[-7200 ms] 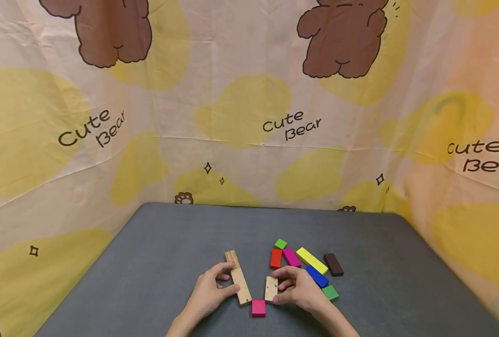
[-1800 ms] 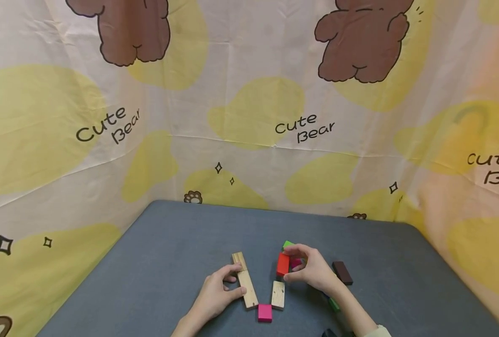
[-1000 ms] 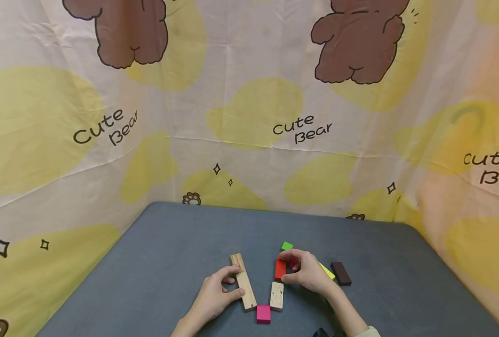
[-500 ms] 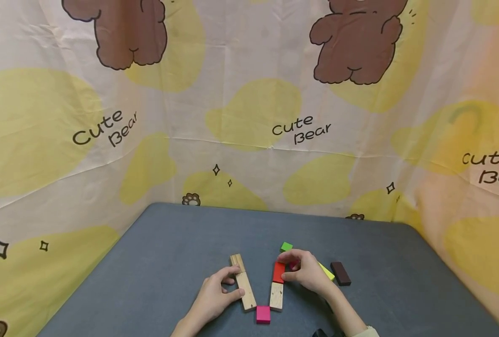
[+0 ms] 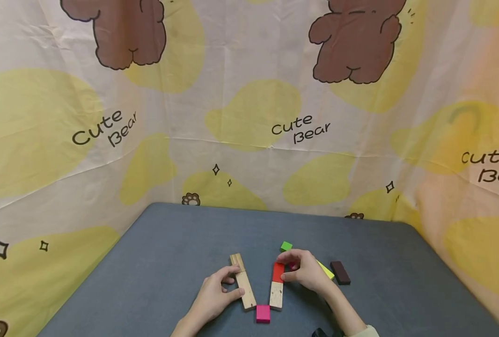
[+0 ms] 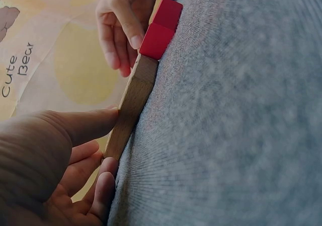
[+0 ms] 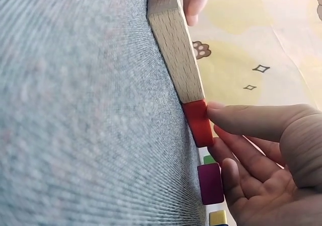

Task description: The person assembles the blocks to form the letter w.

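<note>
Head cam: both hands working low on the grey table (image 5: 169, 252). L hand (image 5: 214, 295) is curling thumb & fingers round the long wood block (image 5: 243, 284), which is lying flat, angled away to the left. R hand (image 5: 305, 271) is pinching the red block (image 5: 278, 272) between thumb & forefinger, pressing it end-to-end against the short wood block (image 5: 276, 296). The two wood arms are forming a V, w/ the pink cube (image 5: 263, 313) sitting at its near tip, touching both. Small green cube (image 5: 286, 246) is lying just beyond the R hand; yellow bar (image 5: 326, 270) is poking out from behind its knuckles; dark brown block (image 5: 341, 272) is lying near, to the right. Bear-print curtain (image 5: 249, 103) is hanging behind.

L wrist cam: L hand (image 6: 60, 170) close up, thumb lying along one side of the long wood block (image 6: 132, 105), fingers curled under the other. Past it, R hand (image 6: 123, 24) is fingering the red block (image 6: 157, 40).

R wrist cam: R hand (image 7: 261, 155) is holding the red block (image 7: 198, 123) w/ thumb tip on its top edge, butted tight to the short wood block (image 7: 176, 45). Magenta block (image 7: 210, 183) is lying just beside the fingers.
</note>
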Demonstrator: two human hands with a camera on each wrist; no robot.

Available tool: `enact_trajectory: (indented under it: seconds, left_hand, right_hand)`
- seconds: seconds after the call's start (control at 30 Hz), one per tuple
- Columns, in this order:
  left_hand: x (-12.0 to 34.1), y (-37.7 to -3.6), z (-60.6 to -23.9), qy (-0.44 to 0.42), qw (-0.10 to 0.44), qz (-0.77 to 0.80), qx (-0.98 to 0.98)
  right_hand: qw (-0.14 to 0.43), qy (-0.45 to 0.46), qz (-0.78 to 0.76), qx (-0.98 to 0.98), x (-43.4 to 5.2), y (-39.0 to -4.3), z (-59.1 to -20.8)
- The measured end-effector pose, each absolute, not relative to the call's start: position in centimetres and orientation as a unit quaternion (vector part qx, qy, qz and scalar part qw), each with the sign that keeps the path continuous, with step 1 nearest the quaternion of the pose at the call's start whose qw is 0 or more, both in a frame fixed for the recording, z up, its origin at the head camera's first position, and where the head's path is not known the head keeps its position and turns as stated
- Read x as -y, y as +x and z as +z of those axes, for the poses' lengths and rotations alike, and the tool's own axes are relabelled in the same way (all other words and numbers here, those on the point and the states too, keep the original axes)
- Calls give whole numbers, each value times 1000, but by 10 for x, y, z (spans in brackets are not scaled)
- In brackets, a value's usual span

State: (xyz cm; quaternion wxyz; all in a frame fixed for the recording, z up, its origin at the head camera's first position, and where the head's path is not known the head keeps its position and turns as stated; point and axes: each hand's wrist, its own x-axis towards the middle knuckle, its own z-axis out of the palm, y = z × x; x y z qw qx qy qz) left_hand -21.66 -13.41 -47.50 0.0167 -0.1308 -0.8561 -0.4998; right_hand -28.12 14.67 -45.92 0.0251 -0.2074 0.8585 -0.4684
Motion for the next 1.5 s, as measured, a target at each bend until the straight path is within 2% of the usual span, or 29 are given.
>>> enact_trajectory:
  seconds: [0.57, 0.97, 1.5]
  left_hand:
    - [134, -218, -477, -136, 15, -501, 855]
    - [133, -217, -477, -135, 18, -497, 857]
    - [132, -218, -477, -130, 15, -496, 859]
  right_hand:
    - [25, -196, -482, -854, -148, -282, -460]
    - [-1, -175, -525, -833, -151, -276, -453]
    - [-52, -81, -568, -817, -168, -279, -448]
